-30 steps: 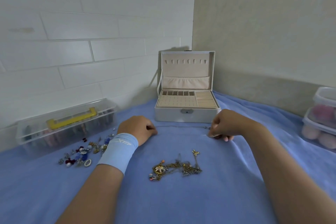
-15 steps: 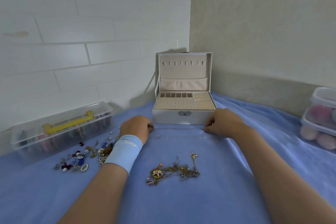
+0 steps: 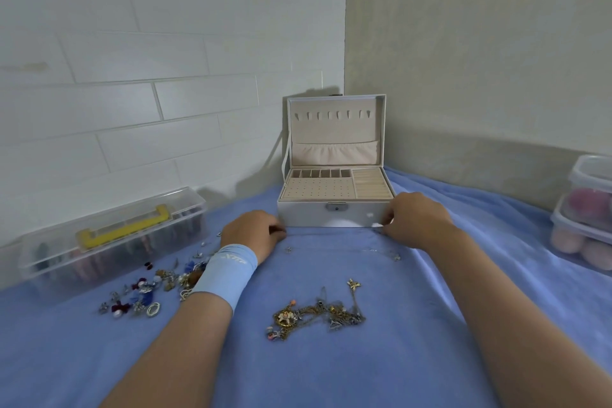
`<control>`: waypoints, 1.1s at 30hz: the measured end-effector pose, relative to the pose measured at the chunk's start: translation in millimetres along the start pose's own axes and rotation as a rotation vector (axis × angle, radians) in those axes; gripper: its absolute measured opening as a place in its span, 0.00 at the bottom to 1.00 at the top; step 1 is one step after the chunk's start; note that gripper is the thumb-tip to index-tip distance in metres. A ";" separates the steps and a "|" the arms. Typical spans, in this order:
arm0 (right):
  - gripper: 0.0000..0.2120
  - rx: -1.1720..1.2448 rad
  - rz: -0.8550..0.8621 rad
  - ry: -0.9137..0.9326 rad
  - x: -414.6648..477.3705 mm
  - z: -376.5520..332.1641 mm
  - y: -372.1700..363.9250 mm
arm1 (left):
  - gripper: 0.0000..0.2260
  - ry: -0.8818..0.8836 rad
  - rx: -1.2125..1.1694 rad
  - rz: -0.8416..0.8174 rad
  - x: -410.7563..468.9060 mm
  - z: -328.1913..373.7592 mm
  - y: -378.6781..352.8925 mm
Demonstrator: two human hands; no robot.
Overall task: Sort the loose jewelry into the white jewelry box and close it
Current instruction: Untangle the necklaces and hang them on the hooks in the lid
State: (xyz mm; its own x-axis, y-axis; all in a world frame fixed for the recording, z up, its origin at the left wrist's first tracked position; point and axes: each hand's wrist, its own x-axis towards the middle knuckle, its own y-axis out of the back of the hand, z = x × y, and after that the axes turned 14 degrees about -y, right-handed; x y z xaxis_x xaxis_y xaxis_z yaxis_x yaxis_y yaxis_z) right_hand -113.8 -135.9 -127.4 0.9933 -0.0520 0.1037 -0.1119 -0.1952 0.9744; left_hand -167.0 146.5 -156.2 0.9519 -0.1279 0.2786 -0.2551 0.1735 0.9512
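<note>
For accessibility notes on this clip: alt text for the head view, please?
The left hand and right hand sit, fingers curled, at the front lower corners of the open white jewelry box on a blue cloth. Tangled necklaces lie nearer the camera, small loose pieces beside the left wrist.

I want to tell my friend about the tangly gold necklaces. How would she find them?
Find the open white jewelry box on the blue cloth. Straight in front of it, nearer the person, lie the tangled gold chains. Unlike the small colourful pieces on the left, they form one golden heap.
</note>
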 end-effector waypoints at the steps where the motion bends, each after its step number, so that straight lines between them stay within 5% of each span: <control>1: 0.05 0.019 0.000 0.015 -1.6 -0.4 1.6 | 0.10 0.003 0.012 0.012 0.1 0.1 -0.1; 6: 0.10 0.204 -0.267 0.119 -6.9 4.5 6.3 | 0.10 -0.045 -0.096 0.121 -6.5 5.1 3.3; 10: 0.07 0.125 -0.478 0.122 -10.9 9.5 11.8 | 0.05 -0.117 -0.241 -0.064 -16.9 5.2 12.4; 13: 0.03 0.096 -0.429 0.116 -11.1 9.5 12.0 | 0.03 -0.122 -0.221 -0.118 -19.1 5.0 14.0; 20: 0.08 0.123 -0.146 0.118 -8.9 -1.1 6.9 | 0.07 -0.029 -0.024 0.090 -16.9 -2.4 8.2; 28: 0.09 -0.020 -0.143 0.162 -12.1 -6.9 4.3 | 0.09 0.006 0.029 -0.016 -14.4 -1.9 10.3; 33: 0.08 0.193 -0.121 0.354 -28.0 -21.6 12.7 | 0.05 -0.080 -0.147 -0.015 -22.7 9.3 32.8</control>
State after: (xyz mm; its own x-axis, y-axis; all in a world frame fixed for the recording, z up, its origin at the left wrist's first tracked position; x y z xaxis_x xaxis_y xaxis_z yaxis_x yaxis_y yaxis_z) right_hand -142.4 -115.8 -113.6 0.9448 0.3162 0.0856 0.0365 -0.3611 0.9318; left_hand -198.5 146.0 -130.1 0.9373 -0.2078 0.2798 -0.2080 0.3108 0.9274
